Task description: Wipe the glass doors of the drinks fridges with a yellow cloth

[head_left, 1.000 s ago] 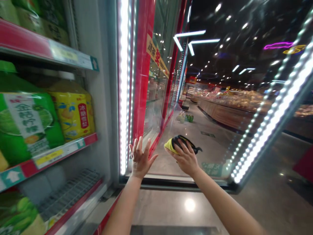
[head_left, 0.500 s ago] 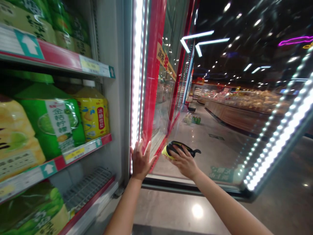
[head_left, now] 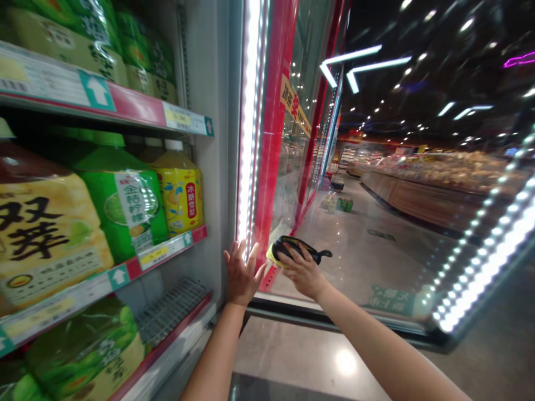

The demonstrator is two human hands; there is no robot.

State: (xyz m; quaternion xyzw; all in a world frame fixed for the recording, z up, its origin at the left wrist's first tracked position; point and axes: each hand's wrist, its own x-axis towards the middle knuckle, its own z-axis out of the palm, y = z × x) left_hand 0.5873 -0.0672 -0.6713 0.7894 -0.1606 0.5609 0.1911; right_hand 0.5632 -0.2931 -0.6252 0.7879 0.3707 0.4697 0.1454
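My left hand (head_left: 243, 274) is spread beside the lit inner edge of the fridge door frame, with nothing in it; whether it touches the frame I cannot tell. My right hand (head_left: 301, 271) grips a black and yellow brush-like tool (head_left: 295, 249) with a short hooked end pointing right. The tool's yellow side is turned left, over the lower part of the open glass door (head_left: 334, 267). Its exact contact with the glass is unclear. A bright light strip (head_left: 251, 122) runs upright above my left hand.
Fridge shelves at left hold a large yellow-labelled bottle (head_left: 45, 228), a green bottle (head_left: 121, 195) and a smaller yellow one (head_left: 184, 195). A wire rack (head_left: 175, 312) is below. The door's lower frame (head_left: 368, 328) crosses the front. Beyond the glass stands a long wooden display (head_left: 418, 195).
The view has turned left, showing more of the shelves. My right hand and the tool have moved left, closer to my left hand, which stays spread.
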